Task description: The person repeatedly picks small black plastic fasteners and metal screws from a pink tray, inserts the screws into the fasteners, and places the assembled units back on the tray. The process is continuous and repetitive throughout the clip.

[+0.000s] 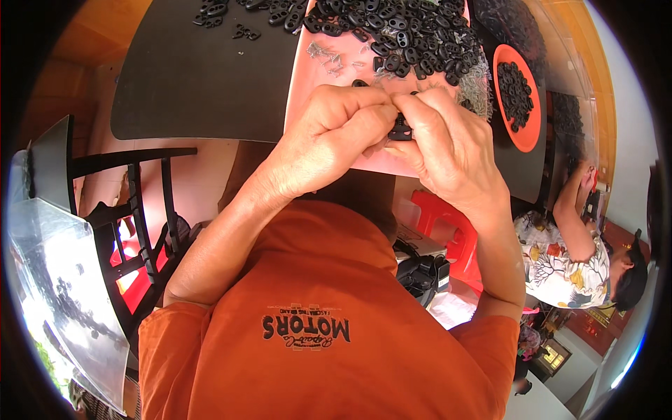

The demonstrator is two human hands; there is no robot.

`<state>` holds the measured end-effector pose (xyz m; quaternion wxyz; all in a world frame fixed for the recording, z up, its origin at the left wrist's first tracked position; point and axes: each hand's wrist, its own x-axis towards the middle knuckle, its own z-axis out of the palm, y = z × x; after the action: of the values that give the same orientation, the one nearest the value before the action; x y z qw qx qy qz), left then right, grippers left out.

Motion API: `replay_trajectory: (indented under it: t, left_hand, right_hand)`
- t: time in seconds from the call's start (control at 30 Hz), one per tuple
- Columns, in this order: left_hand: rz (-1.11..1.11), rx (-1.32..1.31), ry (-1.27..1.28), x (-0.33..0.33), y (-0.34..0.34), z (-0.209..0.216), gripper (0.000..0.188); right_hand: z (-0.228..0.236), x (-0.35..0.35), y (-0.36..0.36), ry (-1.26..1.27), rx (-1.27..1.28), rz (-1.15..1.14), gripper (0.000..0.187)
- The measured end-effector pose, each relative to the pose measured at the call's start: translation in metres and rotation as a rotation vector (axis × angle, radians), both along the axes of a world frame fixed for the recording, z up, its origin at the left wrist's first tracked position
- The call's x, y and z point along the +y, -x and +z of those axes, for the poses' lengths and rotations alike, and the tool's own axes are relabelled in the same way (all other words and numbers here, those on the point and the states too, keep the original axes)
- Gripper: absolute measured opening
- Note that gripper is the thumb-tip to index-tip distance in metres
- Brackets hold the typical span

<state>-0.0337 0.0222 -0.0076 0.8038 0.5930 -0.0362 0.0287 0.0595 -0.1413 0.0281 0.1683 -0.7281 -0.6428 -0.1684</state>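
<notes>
Both my hands meet over the near part of a pink tray [302, 70]. A small black plastic cord lock [400, 131] shows between them, partly covered by fingers. My right hand [451, 143] grips it, thumb beneath and fingers curled over the top. My left hand [336, 136] is closed in a pinch right against the right fingertips; what its fingers hold is hidden. Beyond my hands lies a heap of black cord lock pieces [402, 35] with two-holed faces. Small thin metal springs [476, 87] lie along the tray's right side, and a few more loose springs [325, 56] at its left.
An orange bowl [498, 63] of small black parts stands right of the tray on the dark table [203, 77]. More black pieces [280, 12] lie at the far left. A black chair [133, 210] is at left, a red stool [455, 234] below. Another person [567, 259] sits at right.
</notes>
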Motion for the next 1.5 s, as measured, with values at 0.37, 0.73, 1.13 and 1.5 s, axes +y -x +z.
replay_trajectory:
  t: [0.37,0.73,1.13,1.5]
  left_hand:
    - [-0.083,0.143,0.037,0.002,-0.001,0.004,0.025]
    - [-0.076,-0.057,-0.133,0.004,-0.005,-0.005,0.026]
    - [-0.064,0.131,0.024,-0.001,-0.001,0.004,0.027]
    - [-0.065,0.171,-0.034,-0.003,-0.005,0.008,0.026]
  right_hand:
    - [0.011,0.003,0.005,0.148,0.065,-0.003,0.040]
    - [0.010,0.002,0.007,0.272,0.220,-0.045,0.037]
    - [0.001,-0.005,0.006,0.074,0.200,0.008,0.033]
    - [-0.007,-0.018,0.013,-0.044,0.283,-0.061,0.028]
